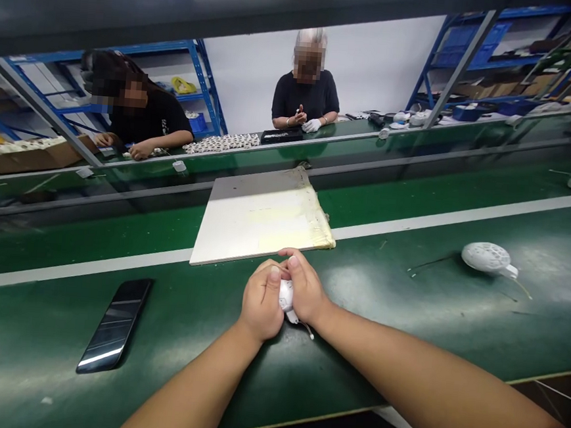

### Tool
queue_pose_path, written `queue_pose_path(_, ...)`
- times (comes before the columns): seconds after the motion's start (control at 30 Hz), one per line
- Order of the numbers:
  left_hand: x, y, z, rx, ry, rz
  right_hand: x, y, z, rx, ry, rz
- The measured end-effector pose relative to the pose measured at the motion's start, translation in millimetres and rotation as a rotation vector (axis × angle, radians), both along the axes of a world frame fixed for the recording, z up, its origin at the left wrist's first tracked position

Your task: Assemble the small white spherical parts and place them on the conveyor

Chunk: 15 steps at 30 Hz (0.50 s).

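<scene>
Both my hands are wrapped round a small white plastic housing [286, 296] above the green bench, near its front edge. My left hand [263, 298] closes on it from the left, and my right hand [305, 285] from the right, with the thumbs on top. Most of the housing is hidden by the fingers. A thin wire with a white tip [311, 335] sticks out below it, toward me. Over to the right lies a similar white egg-shaped housing [488, 257] with a patterned shell and thin wires at both ends.
A black phone [114, 326] lies on the green bench to the left. Beyond my hands, a white board [256, 215] with yellowed tape spans the pale strip. Two people in black shirts [307, 97] sit across the line, behind a metal frame. Blue shelves [204, 85] stand farther back.
</scene>
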State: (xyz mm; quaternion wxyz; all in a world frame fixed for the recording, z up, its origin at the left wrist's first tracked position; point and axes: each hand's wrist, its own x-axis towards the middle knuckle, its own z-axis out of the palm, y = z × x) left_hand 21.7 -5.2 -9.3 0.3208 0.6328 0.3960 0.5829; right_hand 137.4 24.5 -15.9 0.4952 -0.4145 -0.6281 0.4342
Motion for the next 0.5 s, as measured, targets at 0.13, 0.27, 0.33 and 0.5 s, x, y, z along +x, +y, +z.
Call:
queue_pose_path(0.13,-8.0,7.6,0.2,0.001,-0.152,0.033,5.3,9.8,8.3,-0.004,-0.030,0.083)
queue_pose_path(0.27,-19.8,12.3,-0.9,0.103,-0.189,0.098,14.4,11.8,9.2,-0.152,-0.041,0.347)
queue_pose_path(0.33,-24.8,13.1,-3.3,0.083,-0.182,0.092,17.3,9.7,8.8,-0.158,-0.061,0.379)
queue_pose_path(0.5,-32.6,15.4,-7.4,-0.302,-0.353,-0.032,26.5,10.4,15.2,0.316,-0.309,0.156)
